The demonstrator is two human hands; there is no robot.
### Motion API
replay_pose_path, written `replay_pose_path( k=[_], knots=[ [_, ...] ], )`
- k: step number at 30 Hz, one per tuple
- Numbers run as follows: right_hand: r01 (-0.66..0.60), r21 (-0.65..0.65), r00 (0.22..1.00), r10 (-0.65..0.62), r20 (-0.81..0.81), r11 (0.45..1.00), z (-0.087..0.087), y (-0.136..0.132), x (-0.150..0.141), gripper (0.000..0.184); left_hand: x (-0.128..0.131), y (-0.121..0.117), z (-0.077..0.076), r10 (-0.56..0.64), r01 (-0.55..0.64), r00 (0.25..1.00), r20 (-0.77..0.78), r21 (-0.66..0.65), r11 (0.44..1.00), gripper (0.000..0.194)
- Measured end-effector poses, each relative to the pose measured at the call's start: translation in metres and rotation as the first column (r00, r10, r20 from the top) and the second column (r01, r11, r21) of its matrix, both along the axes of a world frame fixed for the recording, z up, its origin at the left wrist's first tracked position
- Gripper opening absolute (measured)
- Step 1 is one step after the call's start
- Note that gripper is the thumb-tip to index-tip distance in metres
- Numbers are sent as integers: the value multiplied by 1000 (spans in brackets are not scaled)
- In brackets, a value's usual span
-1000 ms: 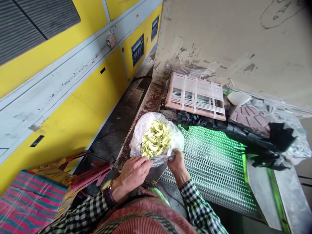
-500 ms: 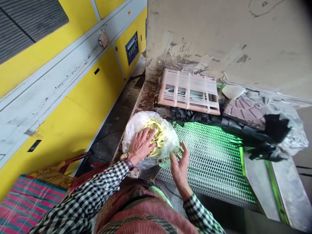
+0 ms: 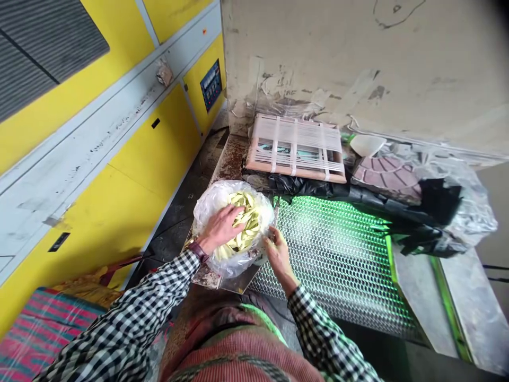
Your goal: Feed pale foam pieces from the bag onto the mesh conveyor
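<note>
Yellow-green pieces [image 3: 249, 227] lie heaped in a clear plastic bag [image 3: 210, 202] on the worktop [image 3: 234, 159]. Our left hand [image 3: 220, 229] is nearer, grip apart over the heap's left; our right hand [image 3: 279, 258] is at the bag's right edge, whether pinching we cannot tell.

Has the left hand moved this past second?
Yes: the left hand moved closer to the frame, from the near rim of the bag onto the pieces.

Green light glares across the metal mesh [image 3: 338, 265], the top-right corner dark
</note>
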State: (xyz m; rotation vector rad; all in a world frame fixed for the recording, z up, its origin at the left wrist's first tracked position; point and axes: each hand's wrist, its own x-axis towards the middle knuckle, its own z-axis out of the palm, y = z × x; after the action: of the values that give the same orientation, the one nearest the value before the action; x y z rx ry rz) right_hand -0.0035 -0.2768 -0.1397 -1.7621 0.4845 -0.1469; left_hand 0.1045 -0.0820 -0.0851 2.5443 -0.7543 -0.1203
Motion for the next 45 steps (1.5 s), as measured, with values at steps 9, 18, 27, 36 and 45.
replay_pose_path(
  k=[9,18,27,36,45],
  knots=[
    [30,165,987,-3,-161,986,23,-30,-31,48,11,23,9,0,-280,883,-468,-527,803,60],
    [95,120,988,-80,-131,988,41,-45,-38,45,10,18,8,-300,-652,603,-739,-673,349,64],
    [86,63,996,-84,-42,994,42,-43,-30,40,6,0,14,-261,-743,577,-774,-631,226,47],
    [115,0,993,-115,-4,993,44,-54,-34,38,7,5,21,-343,-693,615,-710,-694,194,44],
    [128,-1,992,-128,15,992,49,-58,-38,38,3,-1,26,-280,-653,686,-672,-738,170,34]
  ],
)
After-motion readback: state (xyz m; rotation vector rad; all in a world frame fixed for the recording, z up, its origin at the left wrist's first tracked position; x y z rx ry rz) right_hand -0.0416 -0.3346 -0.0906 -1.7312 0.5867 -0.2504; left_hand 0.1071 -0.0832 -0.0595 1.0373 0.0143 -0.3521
